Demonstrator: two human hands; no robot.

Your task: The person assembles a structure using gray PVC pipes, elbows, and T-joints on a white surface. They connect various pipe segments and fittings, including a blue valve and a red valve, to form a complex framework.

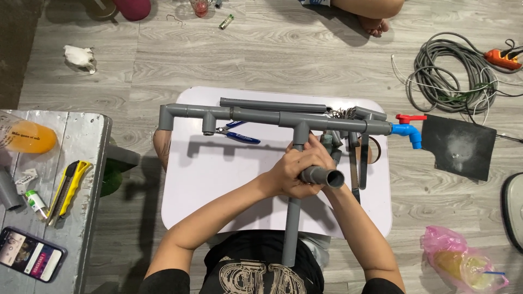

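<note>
While clasped, both hands' fingers (291, 163) grip pipe fitting (322, 177).

The floor (283, 51) is grey wood-look planking, lit evenly with soft shadows. At the centre stands a small white table (218, 185) with rounded corners. To the left sits a grey metal-topped bench (87, 163) bearing a yellow utility knife (68, 190), a phone (30, 255) with a lit screen and a cup of orange drink (27, 136). A coil of grey cable (449, 71) lies at upper right beside an orange power strip (504, 59), with a dark flat sheet (460, 147) below it. A pink plastic bag (463, 264) rests at lower right, and a crumpled white tissue (79, 56) at upper left.
</note>
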